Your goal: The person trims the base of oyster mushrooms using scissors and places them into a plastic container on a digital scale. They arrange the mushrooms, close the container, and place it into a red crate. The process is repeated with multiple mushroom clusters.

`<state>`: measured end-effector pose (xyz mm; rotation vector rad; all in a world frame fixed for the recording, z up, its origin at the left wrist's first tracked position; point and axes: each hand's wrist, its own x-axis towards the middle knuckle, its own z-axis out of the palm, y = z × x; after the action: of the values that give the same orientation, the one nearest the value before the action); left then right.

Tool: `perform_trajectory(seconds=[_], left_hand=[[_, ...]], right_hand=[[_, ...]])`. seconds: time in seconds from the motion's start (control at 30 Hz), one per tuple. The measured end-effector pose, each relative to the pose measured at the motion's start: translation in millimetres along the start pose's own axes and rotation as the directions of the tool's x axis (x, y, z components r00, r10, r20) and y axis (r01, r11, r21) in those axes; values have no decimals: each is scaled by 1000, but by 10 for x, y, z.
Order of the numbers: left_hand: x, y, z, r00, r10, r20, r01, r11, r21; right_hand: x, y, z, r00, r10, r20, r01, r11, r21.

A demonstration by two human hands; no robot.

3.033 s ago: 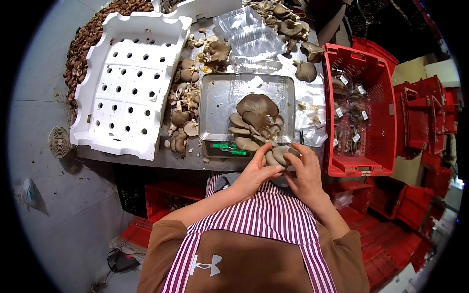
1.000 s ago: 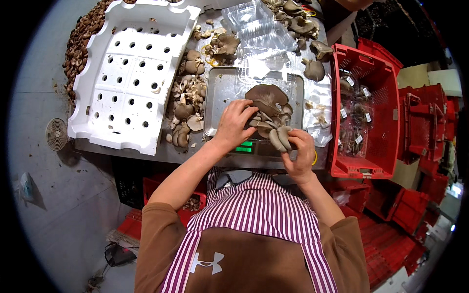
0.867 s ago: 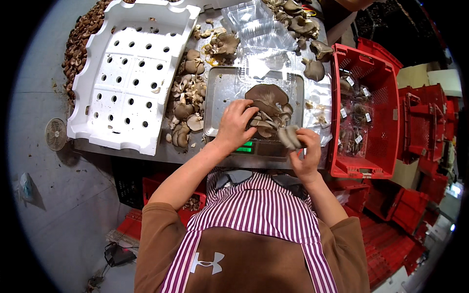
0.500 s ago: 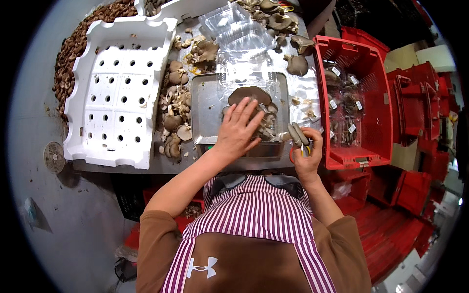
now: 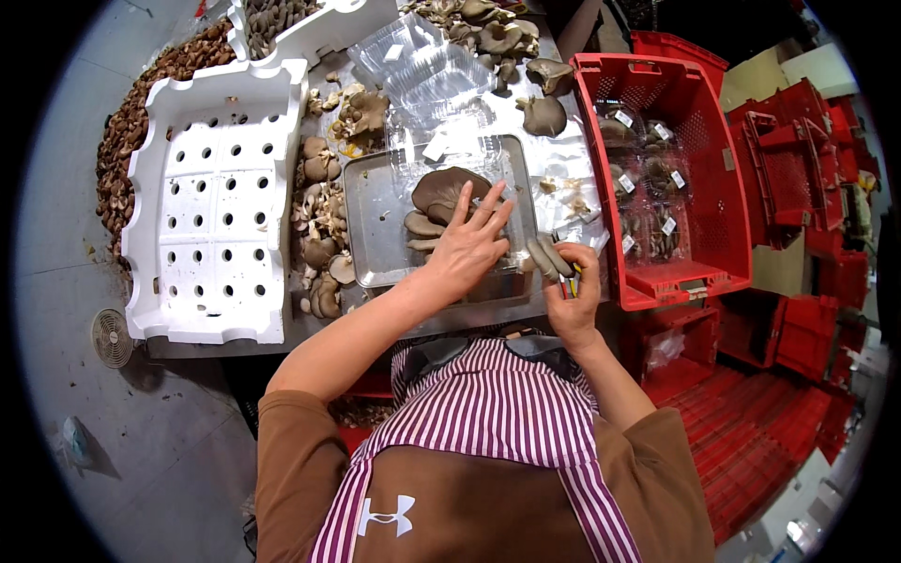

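Note:
My left hand lies with its fingers stretched over several oyster mushrooms, touching them; a large dark cap shows past its fingertips. These mushrooms sit in a clear plastic clamshell box, its lid folded back, on a metal platform. To the right, my right hand is closed around a small cluster of grey oyster mushrooms. Scissors with red and yellow handles are also held in that hand, partly hidden by the fingers.
Loose mushrooms line the platform's left side, beside a white foam crate with holes. Stacked clear boxes lie behind. On the right, a red crate holds several packed boxes. More red crates stand beyond it.
The view has shifted a little. My left hand has moved right across the mushrooms, uncovering more caps on the left. My right hand still holds the cluster and scissors.

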<state>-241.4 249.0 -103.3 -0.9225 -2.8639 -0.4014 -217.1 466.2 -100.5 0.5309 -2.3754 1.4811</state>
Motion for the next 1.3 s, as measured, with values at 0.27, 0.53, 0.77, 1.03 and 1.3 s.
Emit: perform_trajectory(seconds=[0.27,0.53,0.77,1.03,1.3], left_hand=[[-309,41,-50,906,-360,-224,296,915,-273],[-481,34,124,778,-505,-374,355,844,-401],[-496,-20,146,746,-534,-397,344,820,-456],[-515,-133,33,823,-440,-359,314,880,-357],[-611,-104,18,858,-412,-307,321,896,-307]], right_hand=[[111,20,137,962,-209,177,219,975,-42],[318,98,238,863,-338,375,366,930,-5],[540,86,274,792,-340,507,391,920,5],[737,134,389,675,-327,661,387,920,61],[610,282,510,711,-357,606,437,899,18]])
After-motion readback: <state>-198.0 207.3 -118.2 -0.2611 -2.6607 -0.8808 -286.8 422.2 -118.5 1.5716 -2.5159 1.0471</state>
